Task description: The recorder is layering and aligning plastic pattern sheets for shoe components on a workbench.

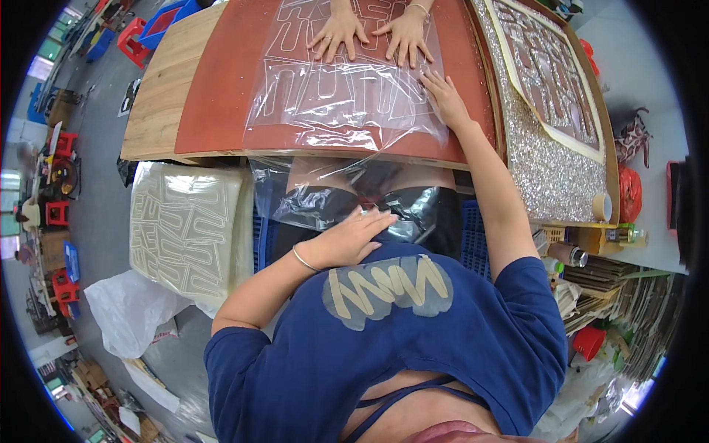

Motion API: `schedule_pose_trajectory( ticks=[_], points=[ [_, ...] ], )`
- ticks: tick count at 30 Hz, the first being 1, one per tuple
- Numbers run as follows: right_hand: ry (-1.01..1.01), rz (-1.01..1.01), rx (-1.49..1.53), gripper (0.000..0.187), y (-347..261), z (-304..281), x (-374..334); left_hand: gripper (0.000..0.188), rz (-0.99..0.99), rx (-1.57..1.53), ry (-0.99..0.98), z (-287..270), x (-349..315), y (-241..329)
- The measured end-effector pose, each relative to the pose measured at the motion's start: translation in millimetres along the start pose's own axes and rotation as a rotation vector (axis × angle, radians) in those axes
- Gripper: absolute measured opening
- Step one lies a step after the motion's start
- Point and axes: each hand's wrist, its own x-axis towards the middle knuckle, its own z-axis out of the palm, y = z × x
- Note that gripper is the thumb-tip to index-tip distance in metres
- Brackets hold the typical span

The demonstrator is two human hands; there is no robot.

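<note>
A clear plastic sheet (332, 96) with cut outlines of long shapes lies over the red mat (214, 96) on the table. Its near part hangs past the table's front edge toward my lap. My right hand (447, 101) lies open on the sheet's right edge, fingers stretched out. Close to my body, my left hand (353, 238) is open and flat, fingers extended over the hanging film; its underside is hidden. Opposite me, a co-worker's two hands (338, 35) press flat on the far part of the sheet.
Left of my lap stands a stack of clear cut sheets (181, 229). A glittery silver board (543, 162) with a cream-bordered cut panel (550, 74) covers the right side, with a tape roll (602, 207) near its corner. A white plastic bag (133, 310) lies at lower left.
</note>
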Motion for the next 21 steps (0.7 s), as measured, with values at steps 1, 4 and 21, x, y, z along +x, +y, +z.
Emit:
schedule_pose_trajectory(
  ticks=[1, 4, 21],
  points=[
    [0.011, 0.004, -0.008, 0.037, -4, -1, -1, 0.057, -0.027, -0.203, -0.003, 12, -3, -3],
    [0.041, 0.016, -0.021, 0.036, -7, -2, -5, 0.054, -0.014, -0.321, 0.029, 23, -4, -3],
    [-0.024, 0.092, -0.092, 0.041, -26, -1, -23, 0.009, -0.151, -0.034, 0.535, 6, -31, -5]
  ],
)
